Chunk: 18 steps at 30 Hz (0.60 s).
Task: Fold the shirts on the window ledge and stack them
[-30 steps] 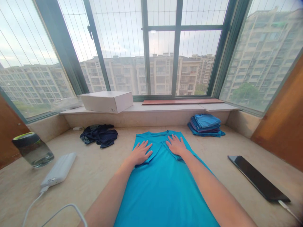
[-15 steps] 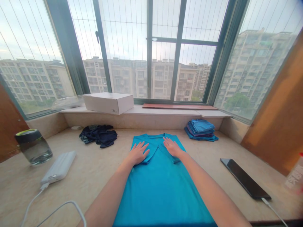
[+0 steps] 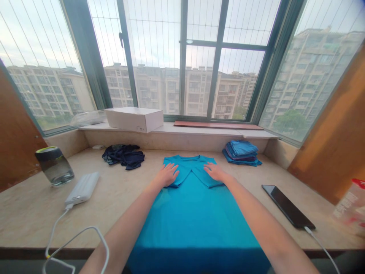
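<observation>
A turquoise T-shirt [image 3: 194, 217] lies spread on the counter, its neckline toward the window and both sleeves turned inward over the chest. Its lower part hangs over the near edge. My left hand [image 3: 167, 175] rests open on the left sleeve, fingers spread. On the right sleeve, near the shoulder, my right hand [image 3: 214, 172] lies open with its palm down. Neither hand grips the cloth.
Left of the shirt are a crumpled dark garment [image 3: 124, 156], a water bottle [image 3: 54, 165] and a white power bank [image 3: 82, 188] with a cable. To the right are folded clothes [image 3: 242, 153], a phone [image 3: 288, 206] and a plastic package [image 3: 350, 205]. A white box [image 3: 134, 118] sits on the sill.
My right hand has slid outward to the right along its sleeve, which now lies flatter. My left hand stays on the left sleeve. The view has shifted, showing the counter's near edge.
</observation>
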Each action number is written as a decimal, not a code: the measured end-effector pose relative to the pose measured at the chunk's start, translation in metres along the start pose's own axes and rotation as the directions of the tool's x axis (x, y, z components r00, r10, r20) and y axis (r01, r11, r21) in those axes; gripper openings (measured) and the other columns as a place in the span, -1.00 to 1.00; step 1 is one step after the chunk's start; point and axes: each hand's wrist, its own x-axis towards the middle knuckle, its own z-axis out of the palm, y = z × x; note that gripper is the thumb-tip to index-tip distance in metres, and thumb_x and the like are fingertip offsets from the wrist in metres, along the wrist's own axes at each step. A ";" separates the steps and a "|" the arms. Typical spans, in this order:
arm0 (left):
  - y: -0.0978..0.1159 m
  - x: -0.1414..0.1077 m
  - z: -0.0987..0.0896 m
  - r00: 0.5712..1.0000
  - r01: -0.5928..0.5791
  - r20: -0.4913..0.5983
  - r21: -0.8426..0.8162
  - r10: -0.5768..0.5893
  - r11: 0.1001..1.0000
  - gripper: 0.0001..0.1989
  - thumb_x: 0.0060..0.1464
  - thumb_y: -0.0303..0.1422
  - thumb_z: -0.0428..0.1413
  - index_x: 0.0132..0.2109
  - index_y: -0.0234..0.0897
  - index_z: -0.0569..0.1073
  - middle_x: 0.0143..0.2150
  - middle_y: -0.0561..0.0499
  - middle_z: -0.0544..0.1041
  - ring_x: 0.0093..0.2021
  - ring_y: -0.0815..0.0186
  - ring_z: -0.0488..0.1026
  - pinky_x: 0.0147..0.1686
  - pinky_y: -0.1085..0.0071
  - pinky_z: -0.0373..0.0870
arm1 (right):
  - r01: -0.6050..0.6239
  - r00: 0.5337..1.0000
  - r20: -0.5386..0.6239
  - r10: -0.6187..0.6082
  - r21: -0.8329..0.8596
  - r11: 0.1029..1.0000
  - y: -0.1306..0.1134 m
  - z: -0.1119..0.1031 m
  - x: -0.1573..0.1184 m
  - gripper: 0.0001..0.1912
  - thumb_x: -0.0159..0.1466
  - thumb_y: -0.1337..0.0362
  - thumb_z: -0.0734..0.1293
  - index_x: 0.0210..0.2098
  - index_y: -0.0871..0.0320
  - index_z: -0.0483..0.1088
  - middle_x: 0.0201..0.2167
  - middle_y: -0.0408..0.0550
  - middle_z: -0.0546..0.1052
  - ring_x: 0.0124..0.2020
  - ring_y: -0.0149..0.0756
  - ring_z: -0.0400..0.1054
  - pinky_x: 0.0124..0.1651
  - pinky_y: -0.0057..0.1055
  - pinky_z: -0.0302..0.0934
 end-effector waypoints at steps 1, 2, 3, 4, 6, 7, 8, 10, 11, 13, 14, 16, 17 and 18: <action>0.001 -0.002 -0.002 1.000 -0.002 -0.006 -0.001 0.002 1.000 -0.42 0.37 -0.08 -0.22 0.42 -0.17 0.17 0.47 -0.13 0.12 0.48 0.05 -0.03 0.41 0.02 -0.18 | -0.006 1.000 -0.010 0.006 -0.011 1.000 0.008 -0.005 -0.004 -0.40 0.48 -0.03 0.02 0.38 0.07 0.19 0.45 -0.03 0.12 0.47 -0.20 -0.10 0.44 -0.25 -0.18; 0.002 -0.004 -0.003 1.000 -0.006 -0.007 -0.003 0.006 1.000 -0.42 0.37 -0.08 -0.22 0.41 -0.17 0.18 0.47 -0.14 0.12 0.47 0.04 -0.01 0.41 0.02 -0.16 | -0.016 1.000 -0.020 0.015 -0.023 1.000 0.016 -0.010 -0.008 -0.40 0.46 -0.02 0.08 0.38 0.10 0.19 0.44 0.01 0.13 0.46 -0.17 -0.08 0.44 -0.24 -0.18; 0.004 -0.007 -0.004 1.000 -0.012 -0.004 -0.006 0.012 1.000 -0.42 0.37 -0.08 -0.21 0.41 -0.18 0.19 0.47 -0.15 0.13 0.47 0.03 0.01 0.40 0.02 -0.13 | -0.028 0.999 -0.029 0.027 -0.033 0.999 0.024 -0.015 -0.013 -0.39 0.45 -0.01 0.11 0.38 0.13 0.19 0.43 0.05 0.14 0.45 -0.13 -0.05 0.44 -0.21 -0.17; 0.007 -0.010 -0.005 1.000 -0.020 0.004 -0.009 0.020 1.000 -0.43 0.37 -0.08 -0.20 0.40 -0.18 0.21 0.46 -0.15 0.14 0.46 0.02 0.02 0.40 0.01 -0.11 | -0.038 0.999 -0.036 0.036 -0.042 0.998 0.031 -0.018 -0.018 -0.39 0.44 0.00 0.13 0.37 0.16 0.19 0.43 0.08 0.15 0.45 -0.09 -0.03 0.44 -0.18 -0.16; 0.011 -0.018 -0.004 0.999 -0.039 0.023 -0.016 0.039 0.999 -0.43 0.36 -0.08 -0.17 0.39 -0.18 0.23 0.46 -0.15 0.14 0.46 0.00 0.02 0.40 0.01 -0.09 | -0.035 0.998 -0.046 0.033 -0.053 0.998 0.039 -0.022 -0.028 -0.38 0.44 0.03 0.14 0.37 0.21 0.19 0.42 0.14 0.15 0.44 -0.05 -0.03 0.44 -0.14 -0.17; 0.014 -0.023 -0.003 0.998 -0.051 0.031 -0.020 0.052 0.998 -0.43 0.36 -0.07 -0.16 0.39 -0.19 0.24 0.47 -0.15 0.13 0.47 0.01 0.00 0.40 0.02 -0.10 | -0.017 0.999 -0.047 0.015 -0.055 0.998 0.041 -0.021 -0.033 -0.38 0.44 0.05 0.14 0.38 0.23 0.18 0.43 0.16 0.13 0.45 -0.05 -0.04 0.45 -0.15 -0.19; 0.015 -0.028 -0.002 0.997 -0.064 0.038 -0.026 0.065 0.998 -0.42 0.36 -0.06 -0.16 0.40 -0.19 0.22 0.47 -0.15 0.11 0.48 0.02 -0.03 0.41 0.03 -0.11 | 0.009 0.999 -0.044 -0.012 -0.055 0.998 0.041 -0.019 -0.039 -0.38 0.44 0.05 0.14 0.39 0.24 0.16 0.44 0.15 0.11 0.45 -0.08 -0.06 0.45 -0.18 -0.20; 0.017 -0.039 0.001 0.995 -0.080 0.060 -0.044 0.083 0.996 -0.37 0.36 -0.01 -0.18 0.42 -0.20 0.18 0.49 -0.15 0.06 0.49 0.02 -0.09 0.41 0.04 -0.14 | 0.079 0.997 -0.021 -0.080 -0.050 0.996 0.037 -0.012 -0.051 -0.38 0.45 0.03 0.12 0.40 0.19 0.13 0.46 0.07 0.07 0.47 -0.16 -0.09 0.45 -0.25 -0.21; 0.017 -0.043 0.002 0.993 -0.082 0.080 -0.053 0.086 0.995 -0.35 0.35 0.01 -0.19 0.43 -0.21 0.15 0.50 -0.15 0.03 0.49 0.01 -0.11 0.41 0.04 -0.15 | 0.119 0.993 0.000 -0.119 -0.044 0.992 0.034 -0.008 -0.057 -0.38 0.45 0.01 0.11 0.41 0.15 0.12 0.46 0.03 0.07 0.47 -0.18 -0.11 0.45 -0.27 -0.21; 0.016 -0.051 0.003 0.989 -0.080 0.118 -0.068 0.088 0.994 -0.32 0.35 0.04 -0.22 0.44 -0.22 0.13 0.51 -0.15 -0.02 0.50 -0.01 -0.14 0.41 0.02 -0.15 | 0.187 0.982 0.043 -0.186 -0.032 0.982 0.026 -0.001 -0.067 -0.37 0.45 -0.03 0.08 0.41 0.12 0.12 0.45 -0.02 0.08 0.47 -0.17 -0.12 0.45 -0.23 -0.21; 0.015 -0.052 0.003 0.988 -0.077 0.130 -0.077 0.087 0.994 -0.32 0.35 0.04 -0.23 0.44 -0.22 0.14 0.51 -0.15 -0.02 0.50 -0.02 -0.14 0.40 0.01 -0.14 | 0.206 0.977 0.055 -0.204 -0.029 0.978 0.022 0.001 -0.070 -0.36 0.45 -0.05 0.09 0.41 0.10 0.13 0.45 -0.03 0.10 0.47 -0.15 -0.10 0.45 -0.22 -0.20; 0.013 -0.051 0.001 0.987 -0.084 0.124 -0.115 0.098 0.990 -0.36 0.36 0.02 -0.22 0.40 -0.21 0.24 0.49 -0.13 0.06 0.49 -0.01 -0.08 0.40 0.01 -0.11 | 0.196 0.979 0.053 -0.195 -0.033 0.980 0.014 -0.001 -0.071 -0.40 0.44 -0.06 0.10 0.36 0.06 0.23 0.41 -0.07 0.19 0.43 -0.14 0.01 0.43 -0.26 -0.12; 0.012 -0.049 -0.001 0.989 -0.087 0.105 -0.142 0.102 0.986 -0.40 0.36 0.01 -0.21 0.35 -0.18 0.32 0.46 -0.11 0.15 0.47 0.00 0.00 0.39 0.04 -0.05 | 0.167 0.985 0.040 -0.165 -0.040 0.985 0.011 -0.004 -0.068 -0.43 0.44 -0.06 0.11 0.31 0.03 0.31 0.37 -0.10 0.27 0.40 -0.14 0.10 0.40 -0.30 -0.05; 0.011 -0.044 -0.004 0.991 -0.086 0.082 -0.168 0.101 0.982 -0.44 0.36 -0.01 -0.21 0.28 -0.15 0.40 0.41 -0.08 0.26 0.44 0.02 0.10 0.37 0.08 0.03 | 0.118 0.993 0.017 -0.117 -0.046 0.992 0.008 -0.009 -0.063 -0.47 0.44 -0.06 0.12 0.25 0.00 0.40 0.32 -0.12 0.35 0.35 -0.14 0.18 0.36 -0.33 0.01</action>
